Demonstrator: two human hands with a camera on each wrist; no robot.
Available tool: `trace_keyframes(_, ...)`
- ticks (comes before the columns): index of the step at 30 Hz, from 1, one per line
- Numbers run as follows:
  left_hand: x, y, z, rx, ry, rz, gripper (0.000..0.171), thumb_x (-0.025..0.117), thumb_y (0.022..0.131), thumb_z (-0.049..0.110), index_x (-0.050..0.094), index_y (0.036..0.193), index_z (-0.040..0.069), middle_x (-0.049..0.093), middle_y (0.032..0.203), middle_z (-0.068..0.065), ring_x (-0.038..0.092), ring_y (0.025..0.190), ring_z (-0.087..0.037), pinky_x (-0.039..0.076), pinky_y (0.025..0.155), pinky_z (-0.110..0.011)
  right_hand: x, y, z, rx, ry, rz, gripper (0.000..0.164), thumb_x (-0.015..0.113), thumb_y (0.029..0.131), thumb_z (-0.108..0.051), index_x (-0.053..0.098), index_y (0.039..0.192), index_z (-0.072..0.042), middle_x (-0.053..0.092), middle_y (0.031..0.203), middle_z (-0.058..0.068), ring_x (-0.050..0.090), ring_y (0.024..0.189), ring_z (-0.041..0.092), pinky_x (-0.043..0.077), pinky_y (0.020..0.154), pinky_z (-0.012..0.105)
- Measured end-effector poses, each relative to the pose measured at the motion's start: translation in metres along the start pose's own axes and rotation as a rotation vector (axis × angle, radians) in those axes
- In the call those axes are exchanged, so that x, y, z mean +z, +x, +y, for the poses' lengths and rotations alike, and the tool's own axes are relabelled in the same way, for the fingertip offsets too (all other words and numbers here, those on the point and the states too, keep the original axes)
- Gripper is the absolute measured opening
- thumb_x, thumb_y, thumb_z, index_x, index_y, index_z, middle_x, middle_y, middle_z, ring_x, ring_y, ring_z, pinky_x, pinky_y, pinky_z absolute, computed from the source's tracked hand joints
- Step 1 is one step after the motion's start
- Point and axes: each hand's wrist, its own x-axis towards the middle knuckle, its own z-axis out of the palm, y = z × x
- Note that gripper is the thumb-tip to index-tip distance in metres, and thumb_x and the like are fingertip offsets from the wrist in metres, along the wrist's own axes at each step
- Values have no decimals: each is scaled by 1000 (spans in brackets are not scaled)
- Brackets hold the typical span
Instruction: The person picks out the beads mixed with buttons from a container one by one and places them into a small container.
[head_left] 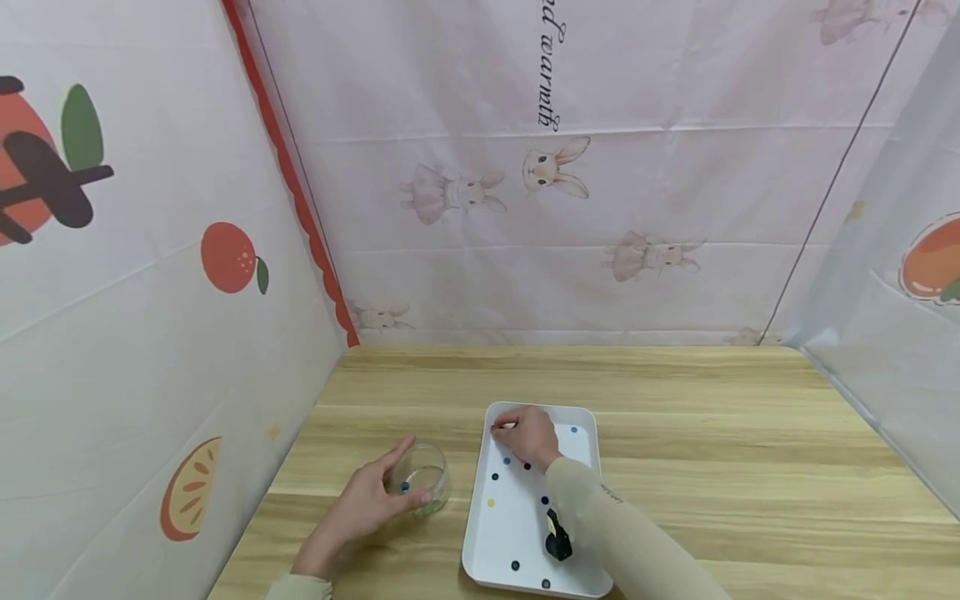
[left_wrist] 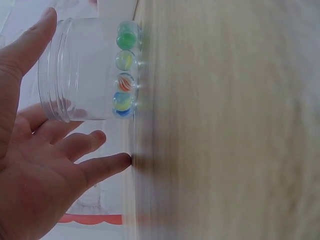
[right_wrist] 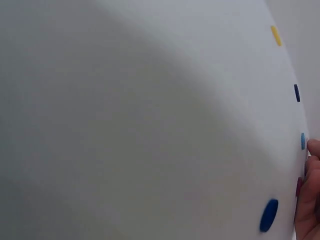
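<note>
My left hand (head_left: 367,500) holds a clear round jar (head_left: 437,477) on the table, thumb on the near side and forefinger on the far side. In the left wrist view, several glass marbles (left_wrist: 125,82) lie at the jar's bottom, green, blue, yellow and orange-striped. My right hand (head_left: 531,437) reaches into the far left part of a white tray (head_left: 517,533). Its thumb and forefinger meet at a small dark button (head_left: 494,428), mostly hidden. Around it lie several small buttons, among them a yellow button (head_left: 491,502) and a light blue button (head_left: 574,430).
A black object (head_left: 558,543) with a pale yellow part shows over the tray beside the right sleeve (head_left: 622,517); its kind is unclear. Wood-grain table (head_left: 712,433) extends around the tray. Printed curtains (head_left: 480,275) stand behind and at both sides.
</note>
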Motion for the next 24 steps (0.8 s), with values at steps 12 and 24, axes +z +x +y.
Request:
trace_keyframes(12, 2, 2, -1, 16, 0, 0, 102, 86, 84, 52, 37, 165, 15, 38, 167, -20, 49, 143, -54, 44, 115, -66, -8, -1, 2, 75, 162, -48, 13, 78, 96, -18, 83, 108, -15, 61, 63, -1, 49, 47, 11, 42, 42, 22)
trace_keyframes(24, 3, 1, -2, 7, 20, 19, 101, 87, 83, 54, 39, 164, 18, 39, 166, -18, 51, 142, -53, 45, 115, -65, -24, 0, -3, 136, 272, -51, 16, 79, 97, -27, 84, 110, -19, 75, 82, 9, 57, 60, 14, 49, 53, 24)
